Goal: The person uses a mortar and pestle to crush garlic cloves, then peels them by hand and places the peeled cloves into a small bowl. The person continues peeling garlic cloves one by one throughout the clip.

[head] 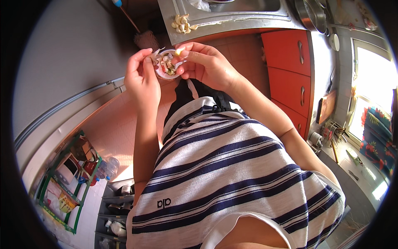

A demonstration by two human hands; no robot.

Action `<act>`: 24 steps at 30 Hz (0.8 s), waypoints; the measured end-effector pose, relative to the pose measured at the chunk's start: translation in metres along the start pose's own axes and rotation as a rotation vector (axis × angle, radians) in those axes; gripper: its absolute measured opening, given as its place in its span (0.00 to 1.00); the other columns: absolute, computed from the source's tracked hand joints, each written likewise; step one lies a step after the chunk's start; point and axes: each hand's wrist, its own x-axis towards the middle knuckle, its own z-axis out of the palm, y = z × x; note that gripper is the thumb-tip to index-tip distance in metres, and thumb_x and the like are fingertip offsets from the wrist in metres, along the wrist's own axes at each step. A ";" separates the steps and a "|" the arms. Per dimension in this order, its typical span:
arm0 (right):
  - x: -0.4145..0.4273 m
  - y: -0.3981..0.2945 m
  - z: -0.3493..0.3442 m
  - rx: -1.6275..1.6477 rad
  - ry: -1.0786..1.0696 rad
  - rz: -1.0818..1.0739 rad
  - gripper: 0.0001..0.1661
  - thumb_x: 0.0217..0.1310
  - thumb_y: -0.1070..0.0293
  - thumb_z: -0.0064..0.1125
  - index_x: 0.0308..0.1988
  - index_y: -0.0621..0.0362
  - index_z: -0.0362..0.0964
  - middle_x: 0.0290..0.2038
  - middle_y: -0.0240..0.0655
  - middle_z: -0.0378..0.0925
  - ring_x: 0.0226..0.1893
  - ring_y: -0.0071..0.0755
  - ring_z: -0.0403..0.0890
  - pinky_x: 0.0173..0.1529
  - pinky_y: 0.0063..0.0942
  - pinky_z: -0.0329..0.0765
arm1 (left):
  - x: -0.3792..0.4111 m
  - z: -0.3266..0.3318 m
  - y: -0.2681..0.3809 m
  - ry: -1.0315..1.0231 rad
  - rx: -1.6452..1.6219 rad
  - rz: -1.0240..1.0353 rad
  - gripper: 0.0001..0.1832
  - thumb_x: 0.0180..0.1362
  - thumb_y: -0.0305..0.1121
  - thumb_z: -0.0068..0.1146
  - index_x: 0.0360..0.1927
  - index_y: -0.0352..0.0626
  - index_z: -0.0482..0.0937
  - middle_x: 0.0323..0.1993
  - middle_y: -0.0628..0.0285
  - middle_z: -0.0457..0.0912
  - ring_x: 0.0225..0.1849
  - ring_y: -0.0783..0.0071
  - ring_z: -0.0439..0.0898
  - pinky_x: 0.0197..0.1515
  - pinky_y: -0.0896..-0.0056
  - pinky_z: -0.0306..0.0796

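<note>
Above a round white bin (161, 71) holding peelings and other scraps, both hands are raised, one on each side. My left hand (140, 70) pinches papery garlic skin (156, 56) between thumb and fingertips at the bin's left rim. A pale peeled garlic clove (179, 51) is between the thumb and index finger of my right hand (202, 62), over the bin's right side. Beyond the hands, a small pile of unpeeled garlic cloves (182, 23) lies on the corner of the steel countertop (177, 38).
A steel sink (248, 6) is set in the counter, with metal pans (309, 14) to its right. Red drawers (289, 59) stand at the right. A mop (146, 39) leans at the upper left. A green-framed rack (77, 211) and plastic bottles (111, 167) are at the lower left.
</note>
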 end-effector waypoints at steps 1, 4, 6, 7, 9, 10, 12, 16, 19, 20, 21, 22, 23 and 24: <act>0.004 0.003 -0.007 -0.014 0.038 0.005 0.11 0.70 0.70 0.52 0.48 0.63 0.72 0.39 0.38 0.81 0.34 0.26 0.82 0.41 0.24 0.79 | 0.004 0.000 -0.023 0.006 0.050 -0.017 0.09 0.68 0.23 0.48 0.47 0.34 0.78 0.36 0.63 0.81 0.34 0.80 0.77 0.41 0.81 0.72; 0.007 0.006 -0.023 -0.063 0.169 0.023 0.07 0.69 0.71 0.52 0.44 0.60 0.73 0.41 0.38 0.81 0.35 0.25 0.82 0.41 0.23 0.80 | 0.009 0.002 -0.112 -0.056 0.118 -0.187 0.09 0.66 0.26 0.49 0.43 0.34 0.80 0.37 0.59 0.83 0.37 0.74 0.81 0.44 0.75 0.74; 0.005 0.008 -0.033 -0.031 0.214 0.027 0.05 0.69 0.71 0.52 0.43 0.58 0.73 0.41 0.37 0.81 0.35 0.25 0.82 0.41 0.23 0.80 | 0.010 0.005 -0.175 -0.111 0.289 -0.142 0.09 0.62 0.27 0.51 0.41 0.36 0.82 0.40 0.51 0.84 0.41 0.60 0.84 0.47 0.66 0.76; 0.004 0.008 -0.037 -0.019 0.233 0.032 0.05 0.69 0.71 0.52 0.43 0.57 0.73 0.40 0.36 0.81 0.35 0.24 0.82 0.41 0.23 0.80 | 0.010 0.007 -0.211 -0.141 0.368 -0.137 0.10 0.63 0.27 0.50 0.42 0.38 0.82 0.41 0.50 0.84 0.42 0.55 0.84 0.49 0.62 0.76; 0.001 0.007 -0.045 -0.043 0.267 0.034 0.05 0.69 0.71 0.52 0.43 0.56 0.73 0.40 0.35 0.81 0.35 0.24 0.82 0.40 0.23 0.80 | 0.011 0.014 -0.252 -0.187 0.408 -0.158 0.12 0.61 0.26 0.51 0.45 0.39 0.83 0.44 0.48 0.84 0.46 0.54 0.83 0.52 0.61 0.75; -0.002 0.006 -0.049 -0.049 0.272 0.029 0.05 0.69 0.71 0.53 0.43 0.56 0.73 0.40 0.35 0.81 0.35 0.24 0.82 0.40 0.22 0.80 | 0.013 0.018 -0.260 -0.180 0.457 -0.169 0.12 0.60 0.26 0.52 0.45 0.40 0.83 0.44 0.48 0.84 0.46 0.54 0.83 0.52 0.61 0.75; -0.006 0.004 -0.053 -0.063 0.302 0.028 0.05 0.69 0.71 0.53 0.43 0.56 0.73 0.39 0.35 0.81 0.35 0.24 0.82 0.40 0.22 0.80 | 0.014 0.024 -0.276 -0.160 0.555 -0.194 0.13 0.57 0.27 0.55 0.45 0.40 0.83 0.43 0.48 0.84 0.47 0.54 0.83 0.52 0.60 0.75; -0.009 0.000 -0.063 -0.065 0.357 0.045 0.04 0.69 0.70 0.54 0.43 0.56 0.73 0.39 0.35 0.81 0.34 0.23 0.82 0.39 0.21 0.80 | 0.017 0.027 -0.303 -0.100 0.615 -0.355 0.16 0.47 0.28 0.64 0.43 0.42 0.85 0.36 0.52 0.86 0.41 0.55 0.86 0.46 0.60 0.78; -0.007 -0.001 -0.074 -0.052 0.343 0.061 0.04 0.68 0.70 0.55 0.42 0.55 0.73 0.40 0.36 0.81 0.35 0.25 0.82 0.40 0.22 0.79 | 0.022 0.031 -0.304 -0.002 0.486 -0.495 0.14 0.48 0.26 0.63 0.41 0.42 0.85 0.33 0.53 0.87 0.36 0.63 0.87 0.41 0.64 0.79; -0.006 -0.002 -0.076 -0.048 0.336 0.065 0.04 0.68 0.70 0.56 0.42 0.54 0.72 0.40 0.36 0.82 0.35 0.26 0.82 0.40 0.23 0.79 | 0.020 0.036 -0.302 0.056 0.375 -0.535 0.11 0.51 0.23 0.62 0.39 0.39 0.85 0.28 0.55 0.86 0.29 0.70 0.86 0.35 0.70 0.78; -0.005 -0.003 -0.077 -0.048 0.342 0.064 0.04 0.68 0.70 0.56 0.42 0.55 0.73 0.39 0.36 0.81 0.34 0.25 0.82 0.40 0.22 0.79 | 0.020 0.038 -0.294 0.034 0.441 -0.501 0.10 0.53 0.22 0.60 0.39 0.38 0.85 0.29 0.55 0.86 0.27 0.70 0.86 0.34 0.71 0.78; -0.004 -0.006 -0.076 -0.049 0.349 0.063 0.04 0.68 0.70 0.56 0.42 0.55 0.73 0.39 0.35 0.81 0.34 0.24 0.82 0.39 0.22 0.79 | 0.021 0.040 -0.289 0.011 0.506 -0.465 0.09 0.54 0.22 0.59 0.38 0.37 0.85 0.29 0.55 0.86 0.26 0.71 0.85 0.32 0.73 0.78; -0.003 -0.008 -0.076 -0.049 0.356 0.061 0.04 0.68 0.70 0.55 0.41 0.56 0.74 0.38 0.35 0.81 0.33 0.24 0.82 0.39 0.21 0.80 | 0.022 0.043 -0.288 -0.013 0.571 -0.428 0.08 0.56 0.21 0.57 0.38 0.36 0.85 0.29 0.56 0.86 0.24 0.72 0.85 0.31 0.74 0.78; -0.002 -0.010 -0.076 -0.057 0.350 0.069 0.04 0.68 0.70 0.55 0.41 0.56 0.74 0.38 0.35 0.81 0.33 0.24 0.82 0.39 0.21 0.80 | 0.019 0.041 -0.300 0.003 0.486 -0.489 0.08 0.57 0.22 0.56 0.39 0.36 0.85 0.29 0.57 0.86 0.25 0.72 0.85 0.31 0.75 0.77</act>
